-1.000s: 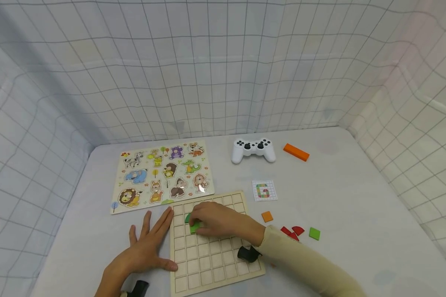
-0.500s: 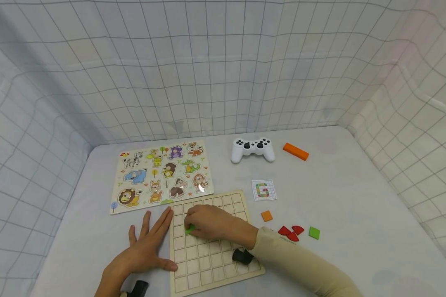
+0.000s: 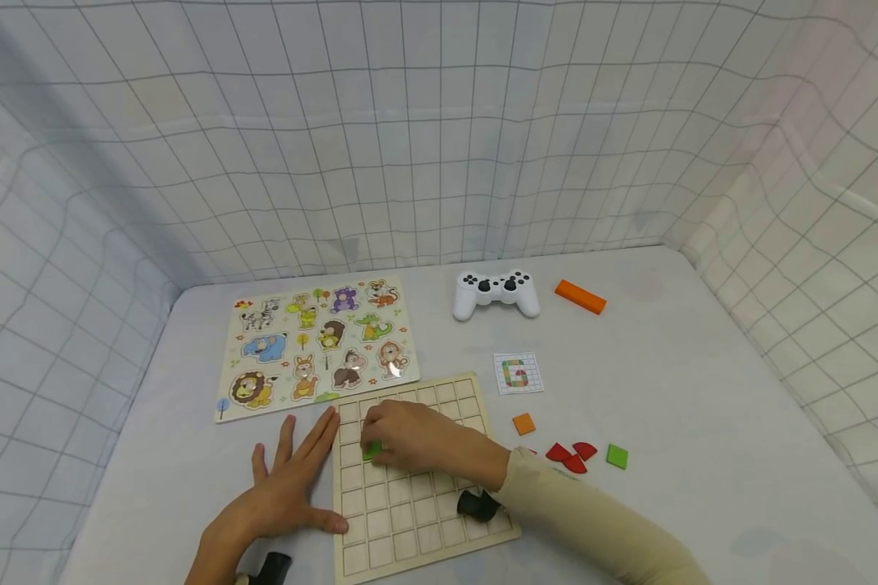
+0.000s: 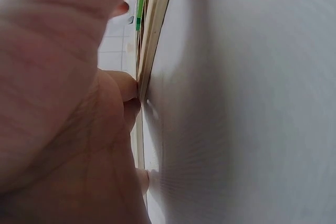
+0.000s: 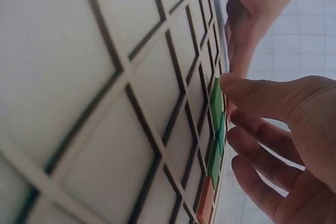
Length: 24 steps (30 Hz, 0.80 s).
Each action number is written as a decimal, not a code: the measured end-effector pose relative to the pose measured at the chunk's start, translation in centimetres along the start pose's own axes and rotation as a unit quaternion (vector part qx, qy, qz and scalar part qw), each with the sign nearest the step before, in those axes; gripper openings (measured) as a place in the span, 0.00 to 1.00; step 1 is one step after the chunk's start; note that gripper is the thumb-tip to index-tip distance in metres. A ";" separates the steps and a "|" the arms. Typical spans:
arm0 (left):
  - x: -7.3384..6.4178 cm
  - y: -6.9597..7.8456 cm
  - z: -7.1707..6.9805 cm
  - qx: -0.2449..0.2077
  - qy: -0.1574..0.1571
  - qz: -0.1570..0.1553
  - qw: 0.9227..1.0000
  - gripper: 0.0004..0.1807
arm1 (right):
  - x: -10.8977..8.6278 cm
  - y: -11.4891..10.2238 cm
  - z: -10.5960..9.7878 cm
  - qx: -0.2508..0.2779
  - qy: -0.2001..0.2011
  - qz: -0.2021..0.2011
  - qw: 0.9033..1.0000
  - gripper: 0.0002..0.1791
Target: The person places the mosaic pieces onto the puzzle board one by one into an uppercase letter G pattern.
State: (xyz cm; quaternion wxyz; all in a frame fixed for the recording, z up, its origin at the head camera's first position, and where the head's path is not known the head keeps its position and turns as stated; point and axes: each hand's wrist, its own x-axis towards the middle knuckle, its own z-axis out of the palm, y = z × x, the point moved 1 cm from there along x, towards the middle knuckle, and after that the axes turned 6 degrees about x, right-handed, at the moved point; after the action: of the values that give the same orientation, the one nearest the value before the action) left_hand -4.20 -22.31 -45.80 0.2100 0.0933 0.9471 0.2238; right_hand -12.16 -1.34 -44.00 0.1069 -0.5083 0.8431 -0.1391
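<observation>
Gridded white cloth [image 3: 439,138] is hung behind and to both sides of a white-covered bench [image 3: 702,471]. A wooden grid board [image 3: 402,517] is laid at the near part, its shallow cells divided by raised strips. Toward the board's left side, a green tile [image 3: 371,452] is pinched in the grip of the right hand [image 3: 413,439], thumb and curled fingertips at its edges. Next to it, in the right wrist view, a teal piece [image 5: 221,127], a second green tile [image 5: 213,162] and an orange tile [image 5: 205,200] are seen. The left hand [image 3: 289,491] is spread, fingers apart, with its thumb rested on the board's left margin. An inset puzzle [image 3: 315,341] is filled with animal figures, just beside the board's far edge. Right of the board, an orange square [image 3: 523,424], red quarter-rounds [image 3: 584,450] and a loose green square [image 3: 617,456] are scattered. Farther back are placed a pattern card [image 3: 518,374], a white game controller [image 3: 496,294] and an orange bar [image 3: 580,297].
</observation>
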 end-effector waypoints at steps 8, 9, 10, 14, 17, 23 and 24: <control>0.1 0.0 0.1 0.005 -0.006 -0.006 1.000 0.80 | -2.9 1.3 -2.0 0.071 0.014 0.037 0.997 0.11; 0.1 0.0 0.1 0.007 -0.008 -0.008 1.000 0.80 | -3.5 1.7 -2.3 0.082 0.018 0.043 0.996 0.11; 0.1 0.0 0.0 0.009 -0.008 -0.008 1.000 0.80 | -4.0 2.1 -2.5 0.091 0.022 0.051 0.994 0.11; 0.1 0.0 0.0 0.011 -0.008 -0.012 1.000 0.80 | -6.4 3.9 -3.3 0.122 0.041 0.076 0.989 0.10; 0.0 0.0 0.1 0.009 -0.008 -0.010 1.000 0.80 | -8.3 5.3 -3.8 0.139 0.052 0.095 0.984 0.10; 0.1 0.2 0.1 0.009 -0.006 -0.002 1.000 0.79 | -12.0 7.6 -4.3 0.142 0.059 0.126 0.980 0.11; 0.1 0.2 0.1 0.009 -0.006 -0.002 1.000 0.80 | -12.5 7.9 -4.2 0.140 0.058 0.130 0.980 0.11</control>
State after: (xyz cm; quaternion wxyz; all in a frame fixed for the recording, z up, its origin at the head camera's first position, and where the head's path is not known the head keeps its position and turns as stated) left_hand -4.29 -22.04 -45.79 0.2151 0.0945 0.9480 0.2147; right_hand -14.33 13.84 -42.26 0.1454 -0.3654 0.8789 -0.2699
